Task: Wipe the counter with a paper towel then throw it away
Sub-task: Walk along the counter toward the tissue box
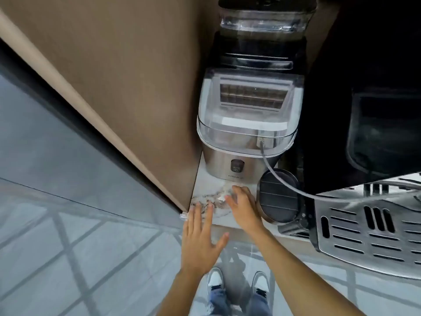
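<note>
View from above, looking straight down. Nearest, at the bottom, two white shoes (238,287) and blue jeans stand on a grey tiled floor (68,236). Two bare forearms reach up from the bottom edge to a narrow marbled counter (206,185).

The left hand (201,236) is open and flat, fingers spread, its fingertips touching the counter's front edge; it holds nothing. The right hand (242,207) lies palm down further onto the counter, fingers together and lightly curled over a small white crumpled paper towel (224,193), which shows only at the fingertips. Whether the hand grips the towel or simply presses on it cannot be told.

Just right of that hand sits a dark round filter (279,197), with a grey hose (319,195) passing over it. Further right is a slotted metal tray (369,236).

Just beyond the hands stands a steel machine (246,124) with a clear lid. A brown panel (127,76) runs along the left.
</note>
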Demonstrator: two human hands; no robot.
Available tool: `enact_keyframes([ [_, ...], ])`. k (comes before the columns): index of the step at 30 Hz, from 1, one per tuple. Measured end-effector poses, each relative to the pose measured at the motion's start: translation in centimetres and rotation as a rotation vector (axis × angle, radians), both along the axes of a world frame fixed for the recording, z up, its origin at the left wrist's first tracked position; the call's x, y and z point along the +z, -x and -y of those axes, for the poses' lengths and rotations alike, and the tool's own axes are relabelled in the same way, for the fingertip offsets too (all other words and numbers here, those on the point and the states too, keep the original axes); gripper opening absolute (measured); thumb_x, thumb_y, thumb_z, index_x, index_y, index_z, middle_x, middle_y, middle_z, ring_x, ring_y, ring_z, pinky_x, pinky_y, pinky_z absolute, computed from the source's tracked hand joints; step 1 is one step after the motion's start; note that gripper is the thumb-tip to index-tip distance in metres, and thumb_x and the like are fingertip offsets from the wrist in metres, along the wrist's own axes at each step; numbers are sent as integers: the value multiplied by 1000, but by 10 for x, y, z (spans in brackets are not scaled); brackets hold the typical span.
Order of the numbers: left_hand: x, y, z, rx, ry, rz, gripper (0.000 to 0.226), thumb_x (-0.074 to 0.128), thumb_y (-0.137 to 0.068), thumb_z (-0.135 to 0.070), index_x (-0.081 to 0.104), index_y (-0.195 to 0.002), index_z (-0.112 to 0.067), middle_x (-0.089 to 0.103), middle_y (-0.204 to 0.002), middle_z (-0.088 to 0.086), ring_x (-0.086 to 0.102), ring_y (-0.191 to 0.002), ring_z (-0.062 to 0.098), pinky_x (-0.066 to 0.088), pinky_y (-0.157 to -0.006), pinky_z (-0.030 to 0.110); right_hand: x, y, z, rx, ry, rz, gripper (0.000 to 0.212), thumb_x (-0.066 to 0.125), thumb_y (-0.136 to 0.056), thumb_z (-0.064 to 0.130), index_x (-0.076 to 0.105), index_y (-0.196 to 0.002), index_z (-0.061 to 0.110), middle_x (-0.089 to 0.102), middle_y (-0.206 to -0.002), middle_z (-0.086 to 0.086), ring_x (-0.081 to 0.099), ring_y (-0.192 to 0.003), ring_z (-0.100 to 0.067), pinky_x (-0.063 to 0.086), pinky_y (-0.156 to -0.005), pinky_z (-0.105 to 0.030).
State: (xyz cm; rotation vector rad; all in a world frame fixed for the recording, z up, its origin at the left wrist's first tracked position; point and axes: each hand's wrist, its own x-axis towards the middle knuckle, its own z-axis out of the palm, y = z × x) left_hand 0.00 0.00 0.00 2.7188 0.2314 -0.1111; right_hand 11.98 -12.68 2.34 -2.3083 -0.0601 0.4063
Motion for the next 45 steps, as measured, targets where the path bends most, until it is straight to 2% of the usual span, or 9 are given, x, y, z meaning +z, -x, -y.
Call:
enact_keyframes([
  [5, -11, -8, 0, -12, -58, -25, 85, 38, -91, -71, 13, -157, -25, 22, -165, 14, 11, -153, 34, 23, -121, 54, -7, -13, -10, 0, -21, -46, 45, 63, -92, 26, 55, -131, 4, 53, -126, -13, 55, -115, -27, 37, -95, -24],
  [9, -18, -8, 0, -30, -85, -48, 84, 34, -91, -72, 13, -158, -25, 19, -165, 12, 8, -153, 34, 13, -123, 49, -18, -15, -11, -8, -21, -45, 34, 66, -91, 16, 61, -121, 1, 53, -117, -10, 61, -104, -24, 34, -83, -11],
  [14, -22, -6, -1, -60, -83, -69, 80, 27, -93, -73, 11, -158, -27, 15, -165, 10, 11, -153, 34, 11, -123, 47, -21, -16, -10, -21, -11, -56, 25, 63, -91, 9, 65, -114, -2, 56, -112, -14, 61, -99, -24, 40, -85, -18],
  [17, -25, -4, -3, -105, -105, -88, 79, 28, -94, -72, 12, -158, -28, 13, -166, 10, 9, -153, 34, 15, -124, 50, -13, -10, -3, -169, -197, -117, 12, 61, -90, 5, 65, -88, -7, 56, -84, -14, 52, -77, -23, 40, -71, -21],
  [22, -27, 1, 5, -242, -129, -101, 77, 33, -94, -69, 18, -158, -29, 14, -167, 9, 9, -153, 36, 16, -123, 52, -3, 31, 27, -493, -518, -202, 17, 59, -96, 25, 61, -79, 21, 59, -72, 2, 55, -61, -11, 45, -62, -8],
  [26, -29, 2, 18, -355, -130, -108, 76, 32, -94, -69, 16, -159, -31, 14, -168, 6, 9, -153, 35, 10, -122, 51, -4, 75, 59, -647, -678, -211, 18, 65, -92, 19, 67, -83, 4, 65, -65, -2, 61, -59, -11, 52, -68, -28],
  [36, -24, 0, 82, -687, -191, -110, 78, 28, -94, -70, 22, -158, -25, 19, -166, 5, 15, -151, 39, 24, -117, 59, 7, 164, 145, -1010, -901, -54, 11, 64, -91, 14, 72, -87, 7, 69, -73, -3, 64, -70, -18, 58, -67, -25],
  [41, -17, 2, 121, -780, -258, -121, 78, 24, -94, -70, 28, -156, -22, 18, -164, 10, 17, -151, 39, 18, -118, 59, 14, 186, 194, -1153, -947, 17, 18, 63, -92, 11, 67, -98, -5, 68, -84, -11, 65, -71, -19, 58, -66, -23],
  [45, -15, 14, 144, -729, -261, -164, 80, 15, -93, -72, 29, -156, -24, 20, -163, 15, 7, -153, 35, 0, -122, 49, 15, 196, 237, -1194, -958, 39, 15, 63, -92, 12, 68, -96, -2, 68, -86, -13, 64, -71, -20, 58, -67, -24],
])
